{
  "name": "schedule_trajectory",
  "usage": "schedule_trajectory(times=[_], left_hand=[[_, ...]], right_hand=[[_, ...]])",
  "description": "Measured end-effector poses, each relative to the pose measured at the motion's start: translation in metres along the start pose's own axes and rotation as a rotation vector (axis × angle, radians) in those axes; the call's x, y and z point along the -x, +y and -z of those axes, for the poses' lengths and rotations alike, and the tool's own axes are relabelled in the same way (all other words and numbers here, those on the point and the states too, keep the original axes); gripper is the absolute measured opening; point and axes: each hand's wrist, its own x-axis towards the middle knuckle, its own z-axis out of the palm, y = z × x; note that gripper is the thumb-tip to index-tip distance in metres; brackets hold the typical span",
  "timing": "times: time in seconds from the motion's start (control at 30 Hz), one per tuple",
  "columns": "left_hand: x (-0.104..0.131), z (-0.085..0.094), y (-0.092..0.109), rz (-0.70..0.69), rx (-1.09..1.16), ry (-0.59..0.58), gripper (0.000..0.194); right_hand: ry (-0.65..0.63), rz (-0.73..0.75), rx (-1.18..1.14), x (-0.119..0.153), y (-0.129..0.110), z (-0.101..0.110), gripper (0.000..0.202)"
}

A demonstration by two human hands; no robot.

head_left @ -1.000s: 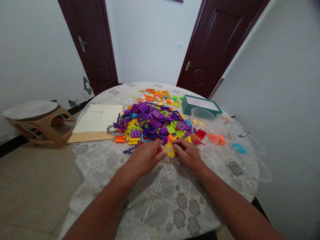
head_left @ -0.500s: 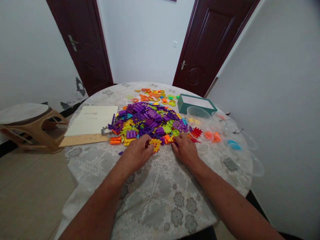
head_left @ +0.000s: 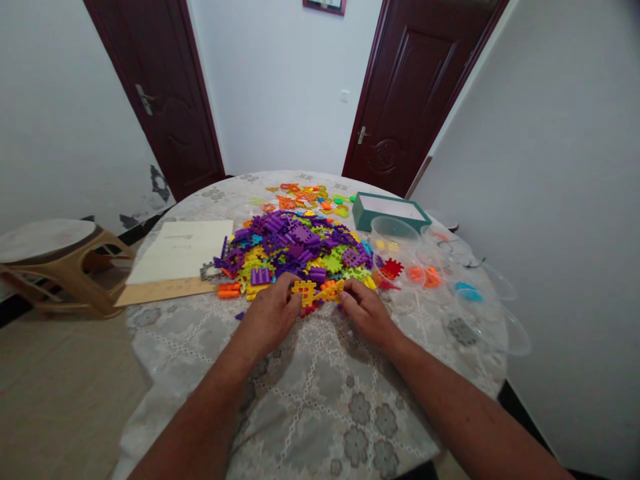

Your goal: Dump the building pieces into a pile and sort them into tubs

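My left hand [head_left: 276, 305] is closed on a yellow square building piece [head_left: 303, 292] with notched edges and openings in its middle. A second yellow notched building piece [head_left: 332, 292], seen at a slant, is pinched in my right hand [head_left: 367, 312]. The two pieces are close together; whether they touch or are joined I cannot tell. Just beyond both hands rises a large pile of plastic building pieces [head_left: 300, 235], mostly purple with green, yellow and blue among them. Small red pieces [head_left: 309, 311] lie on the cloth below the held ones.
Clear plastic tubs [head_left: 395, 233] stand on the right, with a green box [head_left: 390, 211] behind them. Paper sheets [head_left: 185, 250] lie at the left. More orange and yellow pieces [head_left: 300, 199] are scattered at the back. A stool [head_left: 55, 267] stands beside the table.
My right hand has lifted a second yellow piece from the pile's near edge towards the one in my left hand. The left piece has turned. The view has tilted slightly up.
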Motion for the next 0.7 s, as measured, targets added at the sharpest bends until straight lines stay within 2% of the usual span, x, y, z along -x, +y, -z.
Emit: schedule_trajectory(times=[0.13, 0.3, 0.47, 0.6, 0.7], left_hand=[[0.000, -0.005, 0.003, 0.030, 0.190, -0.093, 0.027], [0.003, -0.009, 0.010, 0.015, 0.371, -0.241, 0.032], [0.008, -0.010, 0.013, -0.117, 0.179, -0.247, 0.033], [0.009, -0.014, 0.009, -0.188, 0.077, -0.205, 0.052], [0.009, -0.017, 0.006, -0.225, 0.066, -0.222, 0.062]], right_hand=[[-0.070, -0.131, -0.276, 0.001, 0.004, -0.002, 0.023], [-0.070, -0.172, -0.316, 0.001, 0.003, -0.006, 0.023], [-0.116, -0.177, -0.283, 0.001, -0.002, -0.009, 0.021], [-0.186, -0.200, -0.334, 0.000, -0.004, -0.011, 0.024], [-0.251, -0.174, -0.397, 0.001, -0.006, -0.008, 0.025]])
